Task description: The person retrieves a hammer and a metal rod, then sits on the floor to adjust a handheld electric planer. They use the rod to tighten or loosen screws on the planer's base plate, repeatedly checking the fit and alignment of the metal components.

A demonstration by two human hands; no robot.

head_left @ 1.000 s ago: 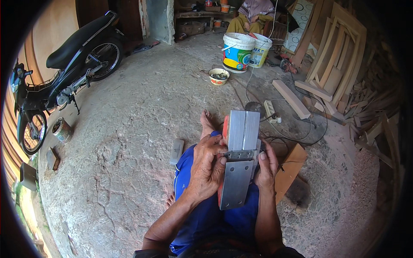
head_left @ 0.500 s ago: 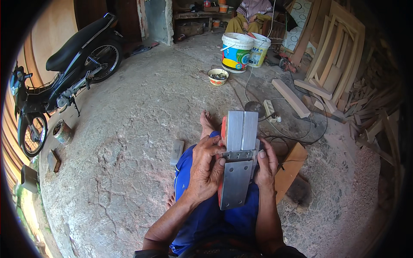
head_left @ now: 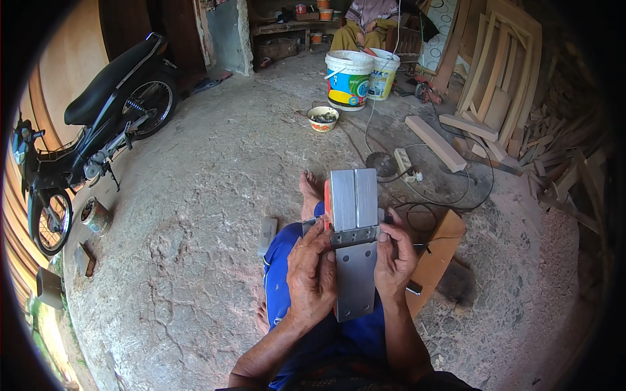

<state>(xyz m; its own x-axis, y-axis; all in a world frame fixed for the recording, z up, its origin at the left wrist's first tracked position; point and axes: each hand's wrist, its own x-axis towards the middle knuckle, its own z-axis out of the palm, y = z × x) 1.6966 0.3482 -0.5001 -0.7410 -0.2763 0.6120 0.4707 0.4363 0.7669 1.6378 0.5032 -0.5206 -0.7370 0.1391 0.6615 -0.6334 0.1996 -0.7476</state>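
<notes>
An electric hand planer [head_left: 357, 280] rests upside down over my lap, its two grey metal sole plates facing up and a bit of red body showing at the left. A dark cutter drum crosses the gap between the plates. My left hand [head_left: 309, 274] is closed on the planer's left side, fingertips at the drum's end and thumb along the rear plate. At the drum's right end, my right hand [head_left: 395, 260] has its thumb and bent fingers closed on the planer's edge. Whether either hand pinches a small part there is hidden.
A brown board [head_left: 442, 251] lies at my right, near a power strip [head_left: 404, 163] and loose cables. Ahead stand a bowl [head_left: 323, 120] and two paint buckets [head_left: 347, 81]; a person [head_left: 372, 23] sits behind. A motorcycle [head_left: 98, 124] is at left, wood pieces [head_left: 437, 143] at right.
The planer has shifted slightly left and turned more upright in view. My left fingers sit lower on its side, and my right fingers have curled in closer at the drum's end.
</notes>
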